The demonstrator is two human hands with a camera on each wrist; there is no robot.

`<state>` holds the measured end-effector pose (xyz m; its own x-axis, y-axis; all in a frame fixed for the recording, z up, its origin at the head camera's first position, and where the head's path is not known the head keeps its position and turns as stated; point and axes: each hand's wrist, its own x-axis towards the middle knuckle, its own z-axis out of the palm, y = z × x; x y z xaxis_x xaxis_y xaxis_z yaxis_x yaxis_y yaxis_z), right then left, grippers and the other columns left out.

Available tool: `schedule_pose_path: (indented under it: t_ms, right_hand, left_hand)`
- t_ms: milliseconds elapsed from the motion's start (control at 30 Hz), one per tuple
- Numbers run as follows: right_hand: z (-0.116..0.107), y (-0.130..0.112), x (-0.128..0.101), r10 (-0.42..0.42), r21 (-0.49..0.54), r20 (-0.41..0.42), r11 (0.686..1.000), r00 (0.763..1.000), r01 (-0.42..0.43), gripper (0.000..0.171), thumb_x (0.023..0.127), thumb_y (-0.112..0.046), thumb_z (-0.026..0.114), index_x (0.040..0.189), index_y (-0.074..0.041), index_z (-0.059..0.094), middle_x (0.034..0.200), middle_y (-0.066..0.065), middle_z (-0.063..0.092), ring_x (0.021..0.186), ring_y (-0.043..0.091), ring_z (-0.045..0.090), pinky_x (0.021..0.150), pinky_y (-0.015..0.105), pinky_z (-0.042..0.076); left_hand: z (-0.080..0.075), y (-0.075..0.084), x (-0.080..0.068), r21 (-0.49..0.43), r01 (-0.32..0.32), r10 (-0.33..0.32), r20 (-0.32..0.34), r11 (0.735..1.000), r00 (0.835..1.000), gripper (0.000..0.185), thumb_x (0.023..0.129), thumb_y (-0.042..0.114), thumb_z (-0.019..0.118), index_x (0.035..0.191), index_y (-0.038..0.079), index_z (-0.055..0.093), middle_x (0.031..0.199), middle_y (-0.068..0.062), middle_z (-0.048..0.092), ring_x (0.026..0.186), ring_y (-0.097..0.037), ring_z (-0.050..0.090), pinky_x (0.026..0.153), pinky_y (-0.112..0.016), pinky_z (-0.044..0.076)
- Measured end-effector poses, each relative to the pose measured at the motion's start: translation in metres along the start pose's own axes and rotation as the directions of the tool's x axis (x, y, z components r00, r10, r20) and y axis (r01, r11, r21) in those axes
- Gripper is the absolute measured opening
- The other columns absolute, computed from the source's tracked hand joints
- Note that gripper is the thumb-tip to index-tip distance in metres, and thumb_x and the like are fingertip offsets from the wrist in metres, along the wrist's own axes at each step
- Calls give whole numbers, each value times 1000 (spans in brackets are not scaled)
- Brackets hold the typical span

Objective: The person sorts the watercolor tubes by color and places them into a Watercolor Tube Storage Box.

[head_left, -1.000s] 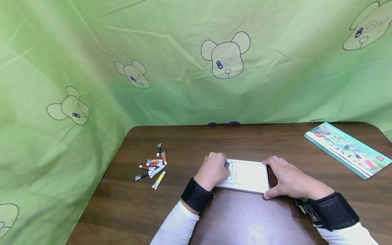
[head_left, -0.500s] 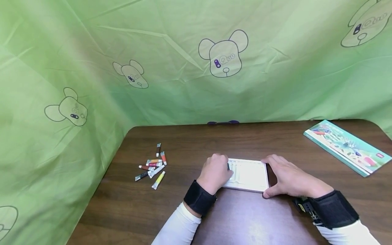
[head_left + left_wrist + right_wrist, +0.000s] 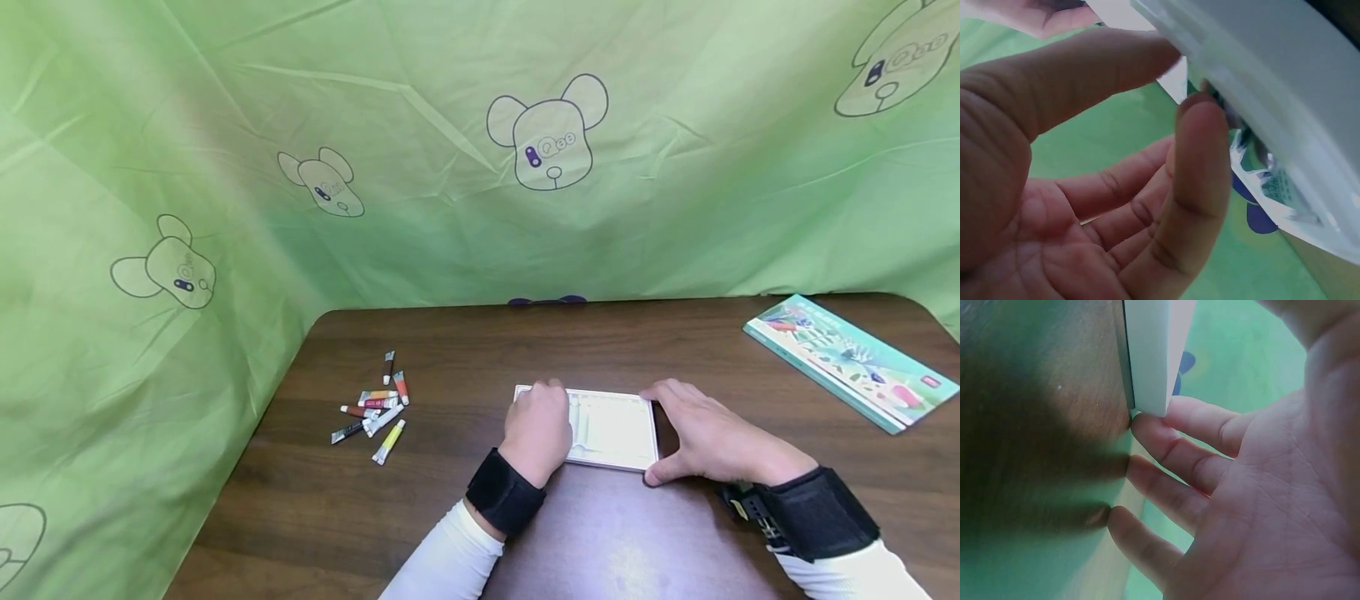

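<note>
The left hand (image 3: pixel 538 427) lies over the left end of a white paint tray (image 3: pixel 611 429). In the left wrist view its thumb (image 3: pixel 1072 81) and a curled finger (image 3: pixel 1200 162) close on the tray's (image 3: pixel 1285 81) edge, so its grip is a pinch on the tray; whether something small is also held between them I cannot tell. The right hand (image 3: pixel 705 437) rests against the right end of the same tray, thumb at the near right corner and fingers along the far right corner. In the right wrist view its fingers (image 3: pixel 1191 450) are straight and relaxed, one fingertip touching the tray's (image 3: pixel 1154 356) corner on the wood, so this grip is released, only bracing.

The tray lies flat on the dark brown tabletop (image 3: pixel 450 508), near the middle and toward the near edge, between the two hands. Both wrists wear black straps over white sleeves.

To the left, well apart from the tray, a loose cluster of small paint tubes (image 3: pixel 375 408) lies on the tabletop, with a yellow tube (image 3: pixel 388 442) nearest the near side. At the far right lies a flat, colourfully printed box (image 3: pixel 851 362), set at an angle, well apart from the right hand. Nothing stands between the hands and the tubes or the box. A green cloth backdrop (image 3: pixel 420 167) printed with bear heads rises behind and to the left of the tabletop.
</note>
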<state>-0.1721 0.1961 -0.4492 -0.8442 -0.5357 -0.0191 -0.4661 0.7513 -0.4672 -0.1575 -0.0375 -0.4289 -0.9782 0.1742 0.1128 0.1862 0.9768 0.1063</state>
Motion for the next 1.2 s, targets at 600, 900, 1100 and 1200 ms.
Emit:
schedule_pose_path:
  t_ms: [600, 900, 1100, 1200]
  right_hand:
    - [0, 0, -1, -6, 1, -5, 1000, 1000, 6, 104, 59, -58, 97, 134, 1, 56, 129, 18, 62, 122, 39, 59, 98, 61, 50]
    - [0, 1, -1, -4, 10, -2, 1000, 1000, 4, 104, 60, -58, 97, 135, 2, 56, 131, 18, 62, 123, 40, 59, 99, 61, 50]
    - [-1, 0, 0, -3, 8, 4, 1000, 1000, 3, 105, 60, -58, 97, 136, 2, 56, 131, 19, 62, 123, 40, 59, 99, 61, 50]
    - [-1, 0, 0, -5, 9, 5, 1000, 1000, 5, 105, 60, -58, 97, 136, 2, 56, 131, 19, 62, 123, 40, 59, 100, 61, 50]
  left_hand:
    - [3, -5, 9, 18, 101, -102, 33, 995, 994, 21, 86, 25, 79, 74, 10, 72, 81, -9, 77, 75, -26, 75, 56, -38, 57]
    - [2, -8, 12, -27, 128, -125, 75, 991, 989, 36, 85, 22, 75, 55, 16, 56, 67, -3, 67, 64, -22, 68, 52, -35, 51]
    - [-3, -11, 12, -1, 124, -124, 82, 992, 989, 21, 91, 21, 70, 72, 11, 68, 77, -6, 75, 69, -26, 74, 54, -38, 54]
    - [-7, -12, 11, -11, 104, -103, 66, 995, 993, 8, 94, 16, 67, 91, 9, 70, 85, -11, 77, 73, -30, 76, 56, -40, 56]
